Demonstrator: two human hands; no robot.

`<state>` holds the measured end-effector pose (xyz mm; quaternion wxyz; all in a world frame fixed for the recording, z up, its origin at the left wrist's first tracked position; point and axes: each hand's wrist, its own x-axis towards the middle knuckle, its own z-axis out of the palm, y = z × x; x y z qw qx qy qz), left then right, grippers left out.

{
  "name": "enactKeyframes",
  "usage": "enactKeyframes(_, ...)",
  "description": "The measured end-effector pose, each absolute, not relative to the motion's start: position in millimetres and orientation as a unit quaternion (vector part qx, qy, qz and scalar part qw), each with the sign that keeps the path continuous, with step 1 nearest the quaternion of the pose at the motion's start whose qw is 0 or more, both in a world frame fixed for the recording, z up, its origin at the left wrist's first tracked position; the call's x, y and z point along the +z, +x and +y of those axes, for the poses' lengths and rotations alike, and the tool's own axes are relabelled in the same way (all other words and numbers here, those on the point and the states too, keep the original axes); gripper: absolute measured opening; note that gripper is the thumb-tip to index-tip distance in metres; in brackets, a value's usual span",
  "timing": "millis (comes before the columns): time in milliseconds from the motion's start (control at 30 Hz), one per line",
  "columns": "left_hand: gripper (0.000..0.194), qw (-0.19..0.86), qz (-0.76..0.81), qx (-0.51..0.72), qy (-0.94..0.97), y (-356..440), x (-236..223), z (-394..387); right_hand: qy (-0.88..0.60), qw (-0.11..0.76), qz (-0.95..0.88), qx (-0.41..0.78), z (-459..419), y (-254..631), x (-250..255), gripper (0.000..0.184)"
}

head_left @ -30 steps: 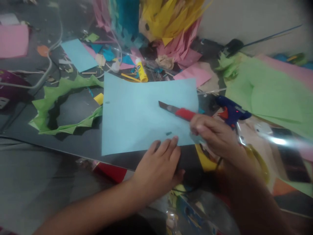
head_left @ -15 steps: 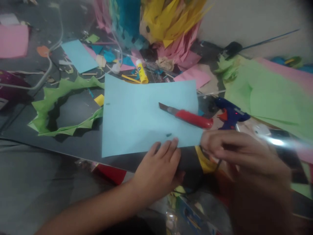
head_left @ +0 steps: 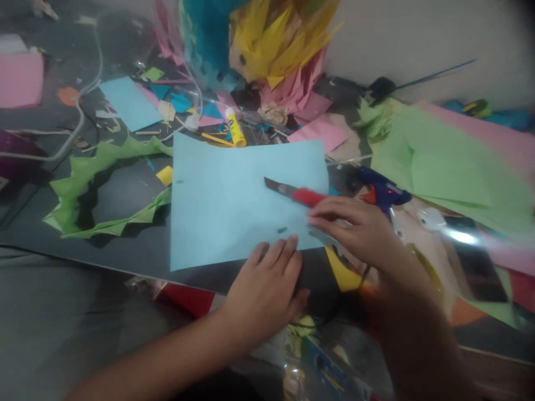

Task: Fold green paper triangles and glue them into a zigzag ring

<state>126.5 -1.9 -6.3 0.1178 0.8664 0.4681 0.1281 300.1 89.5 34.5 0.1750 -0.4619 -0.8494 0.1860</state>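
A sheet of light blue paper [head_left: 217, 206] lies at the front of the dark table, its near edge along the table's edge. My left hand [head_left: 267, 278] presses its fingertips on the sheet's near edge, fingers outstretched. On the sheet rests a red-handled utility knife [head_left: 308, 197] with its blade out, pointing left. My right hand [head_left: 355, 228] hovers over the handle's rear end and hides it. Its fingers reach left, slightly blurred, with the thumb a little apart; a firm hold on the knife does not show. A small dark scrap [head_left: 282, 230] sits on the paper.
To the left lies a green zigzag paper ring [head_left: 69, 200]. Behind are a glue stick [head_left: 236, 128], paper scraps and a figure covered in yellow paper pieces [head_left: 284, 39]. At right are a blue glue gun [head_left: 384, 188], a phone [head_left: 476, 262] and green sheets [head_left: 451, 161].
My right hand has left the paper's near right corner and moved up and left to the knife handle. My left hand stays on the paper. The view has shifted slightly.
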Motion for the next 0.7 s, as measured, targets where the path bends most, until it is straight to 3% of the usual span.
enactKeyframes(267,0.044,0.114,0.468,0.123,0.868,127.2,-5.3,-1.5,-0.431,0.171,-0.871,0.162,95.8,283.3,0.0,0.016)
enactKeyframes(367,0.043,0.118,0.467,0.127,0.867,127.2,-4.9,-1.3,-0.423,0.171,-0.880,0.133,96.5,281.7,-1.8,0.018)
enactKeyframes(567,0.042,0.128,0.468,0.135,0.864,126.7,-4.6,-1.5,-0.411,0.089,-0.903,0.088,99.1,273.7,0.7,0.022)
enactKeyframes(700,0.042,0.124,0.469,0.134,0.864,126.2,-5.1,-1.6,-0.432,0.108,-0.887,0.123,100.1,271.3,1.3,0.018)
